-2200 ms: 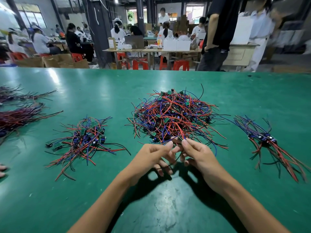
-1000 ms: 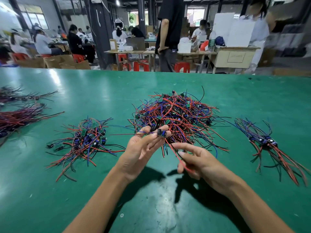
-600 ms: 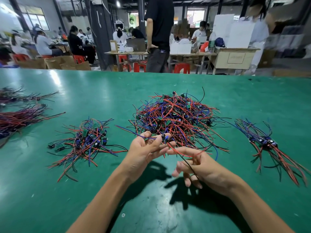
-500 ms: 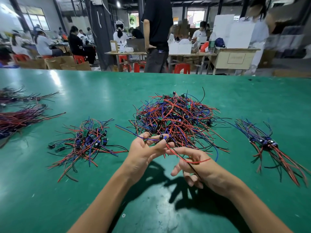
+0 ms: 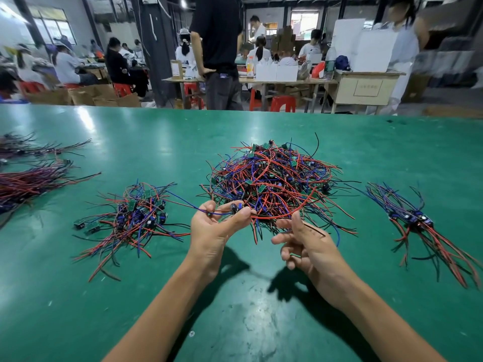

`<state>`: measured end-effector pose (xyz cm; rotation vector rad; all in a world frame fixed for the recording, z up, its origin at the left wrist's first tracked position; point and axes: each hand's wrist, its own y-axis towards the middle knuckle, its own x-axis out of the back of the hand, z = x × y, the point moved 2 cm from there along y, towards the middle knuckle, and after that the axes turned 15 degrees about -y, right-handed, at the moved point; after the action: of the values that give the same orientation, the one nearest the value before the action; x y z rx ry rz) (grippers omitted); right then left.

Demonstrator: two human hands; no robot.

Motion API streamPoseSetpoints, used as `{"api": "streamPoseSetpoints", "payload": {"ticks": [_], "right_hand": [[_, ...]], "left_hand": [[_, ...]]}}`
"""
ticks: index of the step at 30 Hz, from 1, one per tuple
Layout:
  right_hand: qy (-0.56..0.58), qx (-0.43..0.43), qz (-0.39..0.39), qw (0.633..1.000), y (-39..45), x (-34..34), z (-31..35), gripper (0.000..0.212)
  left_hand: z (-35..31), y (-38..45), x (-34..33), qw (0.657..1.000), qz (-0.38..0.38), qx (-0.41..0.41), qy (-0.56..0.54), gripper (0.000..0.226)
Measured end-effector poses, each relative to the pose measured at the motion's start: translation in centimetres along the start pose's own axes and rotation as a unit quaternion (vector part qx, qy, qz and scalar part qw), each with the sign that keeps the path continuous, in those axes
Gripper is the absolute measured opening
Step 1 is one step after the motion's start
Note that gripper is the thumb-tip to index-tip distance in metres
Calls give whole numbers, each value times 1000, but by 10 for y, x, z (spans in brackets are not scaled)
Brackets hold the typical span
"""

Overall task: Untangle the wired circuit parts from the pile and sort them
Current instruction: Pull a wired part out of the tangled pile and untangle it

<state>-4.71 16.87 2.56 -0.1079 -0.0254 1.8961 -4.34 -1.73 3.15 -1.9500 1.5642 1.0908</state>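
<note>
- A single wired circuit part [image 5: 236, 208] is pinched between the thumb and fingertips of the left hand [image 5: 214, 231], raised above the green tabletop [image 5: 235, 322] just in front of the pile.
- A blue wire [image 5: 188, 205] is seen trailing from that part toward 9 o'clock, and a red wire [image 5: 277, 216] runs toward 3 o'clock, arching over the right hand.
- The right hand [image 5: 305, 246] is held beside the left, at 3 o'clock from it; its fingers are loosely curled and a thin black wire [image 5: 313, 230] passes between thumb and forefinger, so a light grip on that wire is shown.
- The large tangled pile [image 5: 271, 184] of red, blue and black wires with small green boards is located at 12 o'clock from the hands, on the tabletop.
- A smaller loose heap [image 5: 136, 218] is laid at 9 o'clock from the left hand, well apart from the pile.
- A straightened bundle [image 5: 418, 223] is laid at 3 o'clock from the right hand, wires fanning toward 5 o'clock.
- Two further bundles [image 5: 28, 181] are seen at the far 9 o'clock edge of the tabletop.
</note>
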Motion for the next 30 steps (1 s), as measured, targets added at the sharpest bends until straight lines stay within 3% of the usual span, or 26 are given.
{"api": "streamPoseSetpoints", "payload": {"ticks": [4, 8, 13, 17, 20, 24, 25, 28, 30], "right_hand": [[10, -5, -26, 1000, 1, 5, -2, 48], [-1, -11, -42, 999, 1, 10, 2, 34], [-84, 66, -51, 993, -3, 17, 14, 24], [-223, 159, -92, 957, -4, 25, 19, 15], [-262, 213, -112, 935, -7, 27, 19, 12], [-356, 319, -111, 871, -11, 27, 18, 15], [-356, 302, -104, 879, -10, 27, 17, 13], [-210, 148, -29, 966, -8, 18, 15, 23], [-120, 64, 25, 990, -8, 11, 9, 36]], "left_hand": [[0, 1, 2, 1000, 5, 1, 14, 72], [0, 1, 3, 1000, 11, -2, 27, 76], [-2, 1, 2, 999, 7, -1, 36, 80], [-4, 1, 2, 999, 3, 2, 47, 80], [-4, 0, 4, 998, -12, -1, 63, 81], [-3, -1, 6, 997, -37, -11, 65, 77], [-2, -1, 6, 997, -46, -10, 56, 75], [-2, 0, 6, 997, -77, 3, 12, 69], [-3, 2, 6, 995, -98, 20, -21, 68]]}}
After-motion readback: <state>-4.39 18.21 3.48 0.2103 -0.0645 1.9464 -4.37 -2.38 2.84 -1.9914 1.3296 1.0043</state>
